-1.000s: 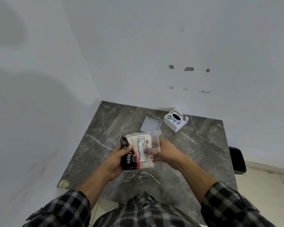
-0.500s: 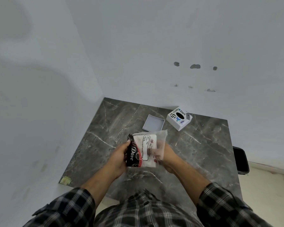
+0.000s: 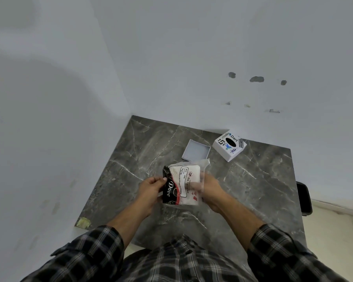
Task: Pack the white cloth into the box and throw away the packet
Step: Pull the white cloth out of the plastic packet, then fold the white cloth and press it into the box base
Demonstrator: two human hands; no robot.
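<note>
While the left hand [image 3: 151, 187] pinches the packet's [image 3: 182, 185] dark end to steady it, the right hand [image 3: 209, 188] grips its clear open side, seemingly to free the white cloth [image 3: 192, 178].

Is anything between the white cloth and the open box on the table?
Yes: the white cloth is sealed inside the clear packet held by both hands. The table path to the open box looks clear.

Soft, even daylight; faint shadow on left wall [image 3: 49, 98]. Wide-angle bending at edges. Slight softness overall, no glare.
</note>
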